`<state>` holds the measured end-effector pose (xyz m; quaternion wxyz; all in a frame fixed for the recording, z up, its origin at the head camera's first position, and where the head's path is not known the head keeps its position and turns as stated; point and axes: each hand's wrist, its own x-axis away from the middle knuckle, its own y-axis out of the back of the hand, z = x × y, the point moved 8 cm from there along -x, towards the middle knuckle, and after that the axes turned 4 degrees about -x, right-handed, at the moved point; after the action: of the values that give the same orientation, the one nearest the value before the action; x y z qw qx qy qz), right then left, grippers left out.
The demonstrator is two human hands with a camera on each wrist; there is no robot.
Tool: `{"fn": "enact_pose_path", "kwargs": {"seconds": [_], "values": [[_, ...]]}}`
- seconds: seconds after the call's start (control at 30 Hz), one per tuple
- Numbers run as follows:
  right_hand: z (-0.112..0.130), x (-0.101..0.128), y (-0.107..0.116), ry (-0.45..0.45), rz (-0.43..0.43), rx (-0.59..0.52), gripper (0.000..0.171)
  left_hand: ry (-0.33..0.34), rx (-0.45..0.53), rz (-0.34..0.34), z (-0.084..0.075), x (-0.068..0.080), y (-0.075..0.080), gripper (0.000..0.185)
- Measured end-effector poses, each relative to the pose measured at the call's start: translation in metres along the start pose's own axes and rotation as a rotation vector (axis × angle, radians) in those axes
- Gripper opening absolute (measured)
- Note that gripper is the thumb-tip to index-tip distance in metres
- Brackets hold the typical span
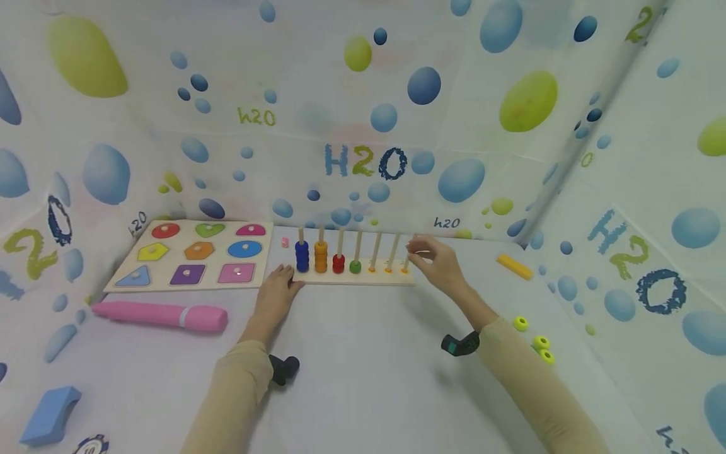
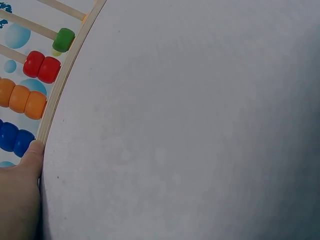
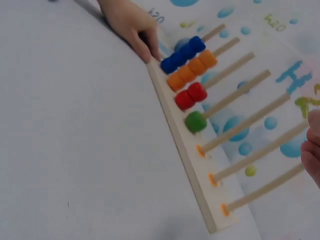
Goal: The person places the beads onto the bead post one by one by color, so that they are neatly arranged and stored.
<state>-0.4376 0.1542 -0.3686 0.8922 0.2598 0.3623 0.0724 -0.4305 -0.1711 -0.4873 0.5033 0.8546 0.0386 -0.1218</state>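
A wooden bead stacker (image 1: 354, 278) stands upright on the table with a row of pegs. From the left, its pegs carry blue beads (image 1: 302, 256), orange beads (image 1: 321, 257), two red beads (image 3: 191, 96) and one green bead (image 3: 195, 121); the three pegs on the right are bare along their visible lengths. My left hand (image 1: 278, 291) grips the left end of the base, its thumb (image 2: 33, 152) along the front edge. At the rightmost peg's top, my right hand (image 1: 437, 260) has bent fingers (image 3: 312, 145); whether they pinch anything, I cannot tell.
Left of the stacker lies a shape puzzle board (image 1: 211, 250), with a pink marker-shaped object (image 1: 161, 315) in front. Several yellow-green beads (image 1: 520, 323) and an orange block (image 1: 514, 267) lie at right. A blue block (image 1: 50, 416) sits front left; a tiny pink piece (image 1: 285, 241) lies behind my left hand.
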Motion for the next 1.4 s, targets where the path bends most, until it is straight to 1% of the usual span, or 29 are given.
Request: {"fn": "enact_pose_path", "kwargs": {"seconds": [0.07,0.17,0.23,0.33,0.43,0.6,0.67,0.83,0.93,1.0,1.17,1.23,1.4], "values": [[0.0,0.01,0.01,-0.025,-0.003,0.005,0.023,0.002,-0.003,0.005,0.001,0.0,0.0,0.052],[0.004,0.025,0.026,-0.089,-0.005,0.002,0.024,0.011,-0.008,0.02,0.002,0.001,-0.001,0.052],[0.008,0.035,0.037,-0.132,0.001,0.029,0.023,0.018,-0.011,0.032,0.002,0.001,-0.003,0.052],[0.002,0.054,0.055,-0.175,-0.002,0.053,0.023,0.023,-0.018,0.045,0.001,0.0,-0.004,0.053],[-0.011,0.073,0.071,-0.199,0.009,0.066,0.024,0.021,-0.019,0.045,0.001,-0.001,-0.004,0.053],[-0.049,0.108,0.096,-0.264,0.032,0.106,0.025,0.015,-0.01,0.035,0.002,-0.002,-0.003,0.053],[-0.061,0.124,0.106,-0.305,0.037,0.127,0.024,0.015,-0.004,0.032,0.002,-0.002,-0.003,0.053],[-0.071,0.159,0.124,-0.38,0.054,0.181,0.022,0.016,-0.009,0.032,0.001,-0.001,-0.003,0.053],[-0.072,0.179,0.133,-0.397,0.05,0.23,0.02,0.016,-0.012,0.046,-0.001,-0.001,-0.005,0.053],[-0.071,0.19,0.139,-0.393,0.046,0.263,0.02,0.017,-0.009,0.051,-0.001,-0.001,-0.005,0.053],[-0.066,0.207,0.152,-0.368,0.039,0.313,0.02,0.013,-0.013,0.049,-0.001,-0.001,-0.004,0.053],[-0.063,0.211,0.157,-0.368,0.05,0.33,0.021,0.016,-0.017,0.049,0.0,-0.002,-0.003,0.053],[-0.064,0.225,0.166,-0.424,0.117,0.35,0.024,0.015,-0.012,0.055,0.001,-0.002,-0.005,0.053]]}}
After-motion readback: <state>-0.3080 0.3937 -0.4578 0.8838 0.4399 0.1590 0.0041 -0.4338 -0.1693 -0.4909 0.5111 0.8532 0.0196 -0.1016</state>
